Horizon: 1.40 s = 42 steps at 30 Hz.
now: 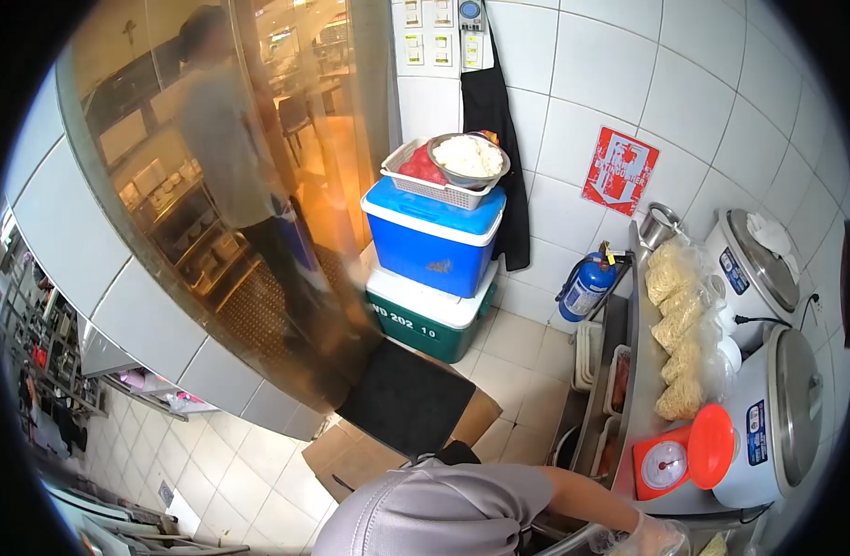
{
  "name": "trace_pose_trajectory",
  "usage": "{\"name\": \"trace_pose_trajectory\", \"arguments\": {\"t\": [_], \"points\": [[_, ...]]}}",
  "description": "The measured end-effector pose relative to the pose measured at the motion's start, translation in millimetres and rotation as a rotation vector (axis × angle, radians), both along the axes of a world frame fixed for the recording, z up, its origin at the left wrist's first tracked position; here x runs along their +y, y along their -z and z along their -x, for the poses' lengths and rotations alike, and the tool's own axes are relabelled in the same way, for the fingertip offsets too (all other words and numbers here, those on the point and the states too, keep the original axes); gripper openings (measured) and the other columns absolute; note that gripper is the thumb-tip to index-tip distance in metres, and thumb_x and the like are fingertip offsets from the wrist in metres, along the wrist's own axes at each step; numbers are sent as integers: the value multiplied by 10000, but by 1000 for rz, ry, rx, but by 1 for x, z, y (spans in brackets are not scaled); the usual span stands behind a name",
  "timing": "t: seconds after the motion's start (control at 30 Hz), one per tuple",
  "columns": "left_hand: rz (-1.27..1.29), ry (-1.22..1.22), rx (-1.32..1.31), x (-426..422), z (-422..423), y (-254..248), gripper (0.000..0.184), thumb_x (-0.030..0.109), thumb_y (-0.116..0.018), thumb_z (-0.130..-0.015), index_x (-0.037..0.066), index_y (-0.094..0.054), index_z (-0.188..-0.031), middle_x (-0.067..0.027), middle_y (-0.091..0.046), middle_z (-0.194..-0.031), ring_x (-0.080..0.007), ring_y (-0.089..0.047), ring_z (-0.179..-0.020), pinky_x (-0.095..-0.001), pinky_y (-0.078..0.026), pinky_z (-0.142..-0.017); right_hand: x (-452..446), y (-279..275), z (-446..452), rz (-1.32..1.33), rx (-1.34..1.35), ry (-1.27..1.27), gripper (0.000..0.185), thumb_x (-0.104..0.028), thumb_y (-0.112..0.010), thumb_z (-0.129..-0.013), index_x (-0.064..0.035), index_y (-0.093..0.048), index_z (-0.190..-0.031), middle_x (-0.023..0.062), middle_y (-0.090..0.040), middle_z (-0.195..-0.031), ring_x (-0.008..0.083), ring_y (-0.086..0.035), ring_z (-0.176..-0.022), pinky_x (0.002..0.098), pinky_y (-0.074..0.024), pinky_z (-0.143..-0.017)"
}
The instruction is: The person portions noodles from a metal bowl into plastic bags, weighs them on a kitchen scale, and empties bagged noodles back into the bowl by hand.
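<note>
Food portion of pale yellow colour [715, 545] is located at the lower right edge of our view, partly cut off. Just beside it we see our left hand [659, 536] in a clear plastic glove; we cannot tell what it grips or how far its fingers are spread, nor the state of our right hand. On the grey metal surface [642, 394] near the glove stands a red kitchen scale with a round white dial [664, 466], next to a round red plate [711, 447]. Beyond these we find clear plastic bags of pale yellow food [680, 324] in a row, left of two white cookers with grey lids [766, 389].
</note>
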State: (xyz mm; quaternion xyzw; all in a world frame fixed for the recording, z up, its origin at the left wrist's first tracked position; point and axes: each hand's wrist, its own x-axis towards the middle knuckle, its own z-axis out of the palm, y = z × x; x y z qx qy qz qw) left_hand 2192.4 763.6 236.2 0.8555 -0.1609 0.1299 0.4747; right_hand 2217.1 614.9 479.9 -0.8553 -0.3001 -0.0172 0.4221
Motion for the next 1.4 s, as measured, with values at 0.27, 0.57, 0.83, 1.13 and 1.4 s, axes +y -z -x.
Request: {"name": "trace_pose_trajectory", "arguments": {"t": [0.27,0.57,0.83,1.13,1.4], "points": [[23,34,21,5,7,-5,769,241,-626,-707,3,-266,-1344,-268,-456,-1223,-397,-450,-1132,-424,-354,-980,22,67,-7,32,212,-171,335,-217,-563,-847,30,-580,-1073,138,-625,-964,215,-591,-838,306,-475,-737],[24,105,51,-11,24,-21,732,280,-610,-759,-13,-268,-1336,-276,-444,-1228,-393,-439,-1147,-424,-340,-993,-25,164,-66,62,368,-49,364,-93,-562,-803,54,-516,-1133,131,-612,-977,205,-604,-850,288,-480,-737],[74,-3,68,-5,25,-52,645,206,-606,-781,35,-321,-1333,-254,-477,-1208,-388,-486,-1087,-416,-395,-936,-24,128,1,272,-22,93,699,-60,-703,-640,2,-431,-1280,170,-534,-1195,246,-518,-1070,319,-398,-899],[71,23,393,-18,16,-68,753,176,-649,-724,10,-280,-1359,-270,-433,-1261,-352,-473,-1142,-380,-403,-933,-34,95,-10,-175,-46,157,205,-2,-615,-701,19,-594,-904,55,-581,-784,119,-522,-735,266,-437,-676],[13,107,226,-23,22,-58,672,54,-582,-690,91,-361,-1323,-262,-466,-1219,-355,-492,-1116,-391,-423,-908,-58,186,-63,20,335,-91,339,-48,-703,-636,-11,-576,-949,36,-579,-818,143,-553,-756,269,-470,-676]]}}
